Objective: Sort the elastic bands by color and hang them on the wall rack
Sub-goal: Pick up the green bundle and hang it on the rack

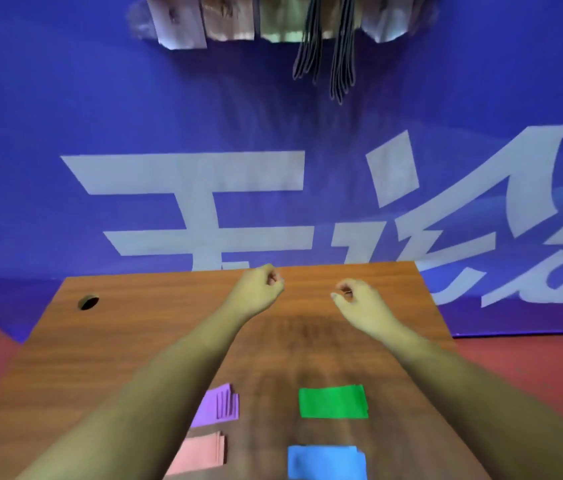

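Four folded stacks of elastic bands lie on the near part of the wooden table [107, 341]: purple [216, 407], pink [200, 453], green [332, 401] and blue [325, 462]. Black bands [325, 53] hang in two bunches from the wooden wall rack [211, 19] at the top of the view. Both arms reach forward over the table's far half. My left hand [261, 287] has its fingers curled into the palm and holds nothing. My right hand [354, 296] is also curled, thumb near the fingertips, with nothing visible in it.
A blue banner [65, 133] with large white characters covers the wall behind the table. A round cable hole [88, 302] is in the table's far left corner. Red floor [532, 368] shows on both sides.
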